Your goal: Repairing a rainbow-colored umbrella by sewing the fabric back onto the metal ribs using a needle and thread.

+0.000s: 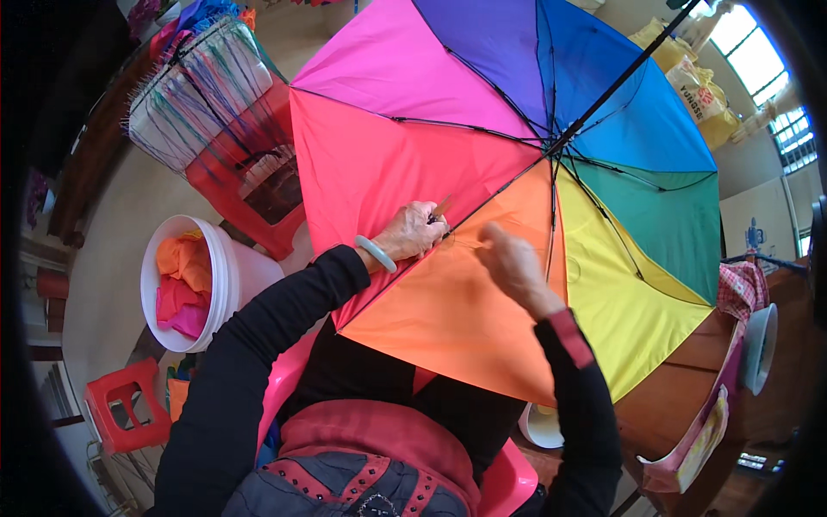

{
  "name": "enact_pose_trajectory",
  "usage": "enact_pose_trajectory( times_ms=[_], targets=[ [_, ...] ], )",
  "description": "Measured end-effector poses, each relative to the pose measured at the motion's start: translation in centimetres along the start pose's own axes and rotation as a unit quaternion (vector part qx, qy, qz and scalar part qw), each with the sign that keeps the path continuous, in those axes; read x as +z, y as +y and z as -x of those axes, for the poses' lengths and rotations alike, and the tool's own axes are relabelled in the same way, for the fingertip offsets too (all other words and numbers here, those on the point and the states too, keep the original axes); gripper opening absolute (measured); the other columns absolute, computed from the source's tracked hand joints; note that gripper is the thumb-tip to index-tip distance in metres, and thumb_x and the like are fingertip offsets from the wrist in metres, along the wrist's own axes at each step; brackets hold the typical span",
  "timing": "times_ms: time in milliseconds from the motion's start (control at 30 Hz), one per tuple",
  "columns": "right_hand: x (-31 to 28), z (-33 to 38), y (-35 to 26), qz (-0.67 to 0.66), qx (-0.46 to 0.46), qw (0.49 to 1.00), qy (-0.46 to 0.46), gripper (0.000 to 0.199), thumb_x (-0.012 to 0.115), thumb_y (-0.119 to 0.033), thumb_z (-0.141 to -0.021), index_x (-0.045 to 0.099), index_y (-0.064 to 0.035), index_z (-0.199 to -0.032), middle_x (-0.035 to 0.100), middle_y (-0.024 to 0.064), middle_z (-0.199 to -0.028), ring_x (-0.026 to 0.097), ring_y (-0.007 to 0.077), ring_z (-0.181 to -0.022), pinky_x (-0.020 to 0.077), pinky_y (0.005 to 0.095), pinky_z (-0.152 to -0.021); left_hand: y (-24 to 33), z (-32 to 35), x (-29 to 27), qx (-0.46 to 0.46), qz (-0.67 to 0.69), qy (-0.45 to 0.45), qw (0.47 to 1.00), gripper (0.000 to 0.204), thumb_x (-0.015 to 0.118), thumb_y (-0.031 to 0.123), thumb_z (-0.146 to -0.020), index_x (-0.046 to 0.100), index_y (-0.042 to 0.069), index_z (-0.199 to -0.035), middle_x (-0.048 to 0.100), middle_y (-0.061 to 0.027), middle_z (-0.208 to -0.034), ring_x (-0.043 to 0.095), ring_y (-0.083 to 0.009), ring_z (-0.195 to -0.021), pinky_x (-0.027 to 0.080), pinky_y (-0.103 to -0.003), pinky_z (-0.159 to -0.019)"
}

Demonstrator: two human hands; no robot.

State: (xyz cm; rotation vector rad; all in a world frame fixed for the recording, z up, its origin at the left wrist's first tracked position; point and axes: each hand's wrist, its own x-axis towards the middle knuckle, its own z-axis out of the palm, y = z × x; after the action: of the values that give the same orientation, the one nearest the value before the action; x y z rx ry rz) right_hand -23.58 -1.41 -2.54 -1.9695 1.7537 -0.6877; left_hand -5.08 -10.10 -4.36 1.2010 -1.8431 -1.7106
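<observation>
A rainbow-panelled umbrella lies spread open over my lap with its inside, black ribs and dark shaft showing. My left hand, a pale bangle at its wrist, is closed on a rib where the red and orange panels meet. A small brownish pointed piece sticks out by its fingers; its kind is unclear. Over the orange panel, a short way to the right, my right hand is raised with curled fingers, slightly blurred. Whatever it pinches is too small to make out.
To the left, a white bucket holds orange and pink cloth. Behind it, a white box draped with many coloured threads rests on a red stool. Another red stool stands lower left. A wooden table is at right.
</observation>
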Motion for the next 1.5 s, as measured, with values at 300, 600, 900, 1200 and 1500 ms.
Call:
enact_pose_trajectory(
  times_ms=[300,600,900,1200,1500],
  targets=[
    [3.0,-1.3,3.2,0.172,0.153,0.971,0.058,0.015,0.053,-0.018,-0.074,0.049,-0.0040,-0.075,0.058,0.0182,-0.070,0.057,0.0367,-0.071,0.0431,0.0473,-0.060,-0.2,-0.3,-0.2,-0.011,0.006,-0.017,1.000,0.012,0.054,0.013,-0.076,0.051,0.001,-0.076,0.051,-0.0042,-0.060,0.049,-0.0091,-0.048,0.042,-0.024,-0.041],
    [0.6,0.6,4.5,0.219,0.193,0.956,0.038,0.011,0.053,-0.016,-0.073,0.051,-0.0057,-0.077,0.059,0.0193,-0.070,0.058,0.0372,-0.068,0.0446,0.0482,-0.061,-1.7,-1.1,3.5,0.155,-0.416,0.179,0.878,0.018,0.060,0.012,-0.072,0.049,-0.001,-0.075,0.053,-0.0181,-0.077,0.056,-0.0328,-0.063,0.048,-0.041,-0.057],
    [-5.2,1.9,3.0,0.145,0.113,0.958,0.221,0.010,0.051,-0.013,-0.076,0.050,-0.0036,-0.078,0.056,0.0178,-0.062,0.055,0.0375,-0.062,0.0419,0.0452,-0.055,-2.3,-0.9,2.3,0.276,-0.403,0.066,0.870,0.012,0.055,0.012,-0.077,0.051,0.001,-0.077,0.053,-0.0176,-0.078,0.056,-0.0321,-0.060,0.048,-0.039,-0.052],
    [-1.4,2.0,-1.4,0.043,0.041,0.998,0.031,0.010,0.050,-0.011,-0.078,0.055,-0.0026,-0.079,0.058,0.0171,-0.070,0.056,0.0345,-0.066,0.0429,0.0425,-0.061,-0.7,0.1,-0.7,-0.016,0.128,0.019,0.991,0.012,0.057,0.014,-0.082,0.058,0.002,-0.082,0.054,-0.0024,-0.063,0.046,-0.0072,-0.044,0.037,-0.021,-0.037],
    [6.4,-2.0,-2.1,-0.056,0.036,0.994,0.081,0.012,0.053,-0.008,-0.074,0.058,-0.0017,-0.083,0.059,0.0178,-0.074,0.058,0.0310,-0.064,0.0451,0.0394,-0.061,-0.4,0.9,-0.3,0.030,0.200,0.069,0.977,0.016,0.056,0.016,-0.084,0.058,0.001,-0.082,0.056,-0.0021,-0.065,0.043,-0.0049,-0.040,0.035,-0.019,-0.035]
  ],
)
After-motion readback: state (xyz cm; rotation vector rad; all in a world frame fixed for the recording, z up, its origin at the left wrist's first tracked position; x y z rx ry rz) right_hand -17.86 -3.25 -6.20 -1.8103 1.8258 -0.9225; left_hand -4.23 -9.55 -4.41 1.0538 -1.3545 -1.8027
